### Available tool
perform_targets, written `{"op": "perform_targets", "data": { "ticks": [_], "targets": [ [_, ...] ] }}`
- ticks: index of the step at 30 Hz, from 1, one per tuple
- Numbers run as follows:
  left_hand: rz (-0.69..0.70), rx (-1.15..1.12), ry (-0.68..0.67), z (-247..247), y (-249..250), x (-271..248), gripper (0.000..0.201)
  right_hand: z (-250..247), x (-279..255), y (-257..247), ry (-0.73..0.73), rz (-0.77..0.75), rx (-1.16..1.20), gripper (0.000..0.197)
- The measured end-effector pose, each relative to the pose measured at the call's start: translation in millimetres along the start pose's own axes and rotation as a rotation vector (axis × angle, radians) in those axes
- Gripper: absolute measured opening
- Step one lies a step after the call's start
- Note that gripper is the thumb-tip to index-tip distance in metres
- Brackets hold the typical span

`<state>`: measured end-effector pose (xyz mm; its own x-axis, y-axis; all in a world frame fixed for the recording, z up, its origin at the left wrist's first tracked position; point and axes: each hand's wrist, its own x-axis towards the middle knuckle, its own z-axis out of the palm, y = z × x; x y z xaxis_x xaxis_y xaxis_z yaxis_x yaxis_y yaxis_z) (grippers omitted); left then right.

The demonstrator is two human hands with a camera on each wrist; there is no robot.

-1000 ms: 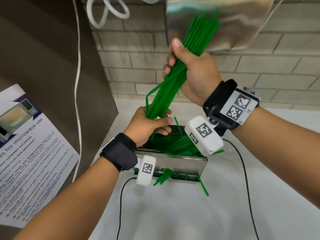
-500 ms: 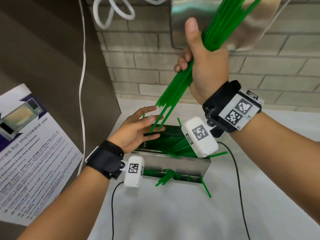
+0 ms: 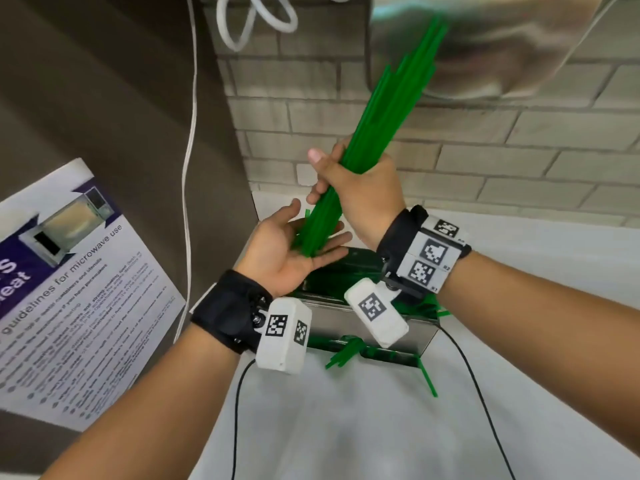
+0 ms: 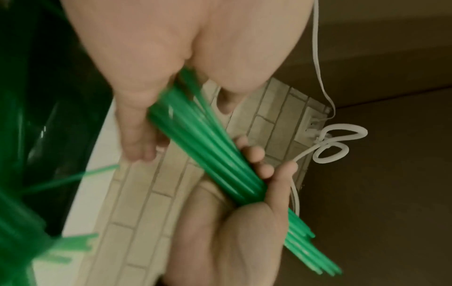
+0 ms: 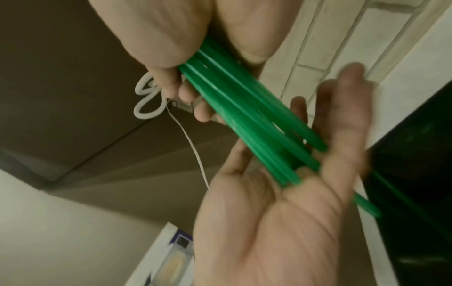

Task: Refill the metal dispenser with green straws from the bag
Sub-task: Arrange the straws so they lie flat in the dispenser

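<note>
Lying nearest on the white surface point(image 3: 363, 427), two black cables point(image 3: 485, 393) trail toward the wrists, and one loose straw point(image 3: 427, 381) leans off the near right corner of the dispenser point(image 3: 332, 322). That metal box stands at the middle of the surface, its top open and green straws heaped inside; a few more poke out of the slot along its near bottom edge. A microwave poster point(image 3: 69, 289) hangs on the brown panel at the left.

Just above the dispenser's far left part, the left hand point(image 3: 284, 251) is held palm up, fingers spread and nearly straight, curling round nothing. The lower ends of the bundle point(image 3: 377, 123) rest against this palm and its fingers.

The right hand point(image 3: 360, 192) is above and a little farther back, its fingers and thumb wrapped tightly round the bundle near its middle. The bundle tilts, lower ends near and left, upper ends fanning up and to the right, blurred.

Behind stands a brick wall point(image 3: 519, 157) with a shiny metal fixture point(image 3: 485, 46) mounted high on it. A white cord point(image 3: 188, 161) hangs down the left, looped at the top. No bag can be made out for certain.
</note>
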<state>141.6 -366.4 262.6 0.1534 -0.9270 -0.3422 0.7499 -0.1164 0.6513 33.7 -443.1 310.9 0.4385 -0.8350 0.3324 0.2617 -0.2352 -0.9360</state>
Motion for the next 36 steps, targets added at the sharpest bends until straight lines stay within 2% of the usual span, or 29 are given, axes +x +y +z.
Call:
{"op": "perform_targets", "data": {
  "ticks": [2, 5, 6, 7, 10, 12, 15, 17, 19, 21, 24, 26, 28, 31, 33, 36],
  "targets": [
    [0.053, 0.305, 0.058, -10.3, 7.5, -0.6, 0.048, -8.5, 10.0, -5.9, -0.008, -0.028, 0.039, 0.023],
    [0.391, 0.965, 0.314, -26.6, 22.7, 7.6, 0.026, -19.5, 29.1, -4.1, -0.076, -0.028, 0.063, 0.020],
    [0.443, 1.162, 0.358, -31.1, 26.6, 15.0, 0.025, -21.4, 32.8, 2.8, -0.123, 0.000, 0.021, 0.019],
    [0.415, 1.324, 0.364, -34.6, 28.3, 24.1, 0.030, -23.0, 34.0, 11.9, -0.182, 0.046, -0.034, 0.017],
    [0.161, 1.664, 0.270, -40.2, 26.5, 50.9, 0.048, -29.7, 27.2, 44.0, -0.348, 0.154, -0.160, 0.015],
    [0.119, 1.704, 0.192, -42.5, 25.4, 59.6, 0.041, -35.1, 21.1, 58.1, -0.407, 0.199, -0.233, 0.014],
    [0.227, 1.628, 0.162, -44.2, 30.1, 60.8, 0.010, -41.9, 16.2, 67.7, -0.546, 0.214, -0.464, 0.017],
    [0.223, 1.603, 0.134, -45.8, 33.1, 61.0, 0.007, -46.2, 14.9, 69.0, -0.611, 0.227, -0.622, 0.021],
    [0.160, 1.606, 0.097, -46.6, 33.5, 59.9, 0.015, -49.5, 15.1, 66.4, -0.640, 0.247, -0.694, 0.023],
    [0.163, 1.683, 0.075, -47.6, 32.1, 61.8, 0.027, -52.1, 16.1, 61.1, -0.648, 0.246, -0.734, 0.023],
    [0.232, 1.880, 0.045, -39.5, 31.9, 55.9, 0.023, -58.2, 21.8, 56.0, -0.528, 0.263, -0.575, 0.019],
    [0.127, 1.939, -0.039, -30.3, 31.4, 49.1, 0.025, -64.1, 25.6, 53.6, -0.491, 0.275, -0.479, 0.018],
    [0.006, 2.072, -0.149, -19.5, 24.5, 42.0, 0.040, -68.6, 24.9, 51.5, -0.510, 0.261, -0.520, 0.019],
    [-0.098, 2.285, -0.299, -7.8, 2.4, 38.3, 0.055, -71.2, 23.9, 40.3, -0.487, 0.200, -0.589, 0.023],
    [-0.130, 2.243, -0.388, -3.3, -17.0, 36.7, 0.062, -69.1, 27.8, 28.9, -0.460, 0.161, -0.546, 0.020],
    [-0.108, 2.018, -0.485, 5.9, -31.2, 35.2, 0.072, -65.9, 37.1, 10.8, -0.407, 0.135, -0.423, 0.013]
  ]
}}
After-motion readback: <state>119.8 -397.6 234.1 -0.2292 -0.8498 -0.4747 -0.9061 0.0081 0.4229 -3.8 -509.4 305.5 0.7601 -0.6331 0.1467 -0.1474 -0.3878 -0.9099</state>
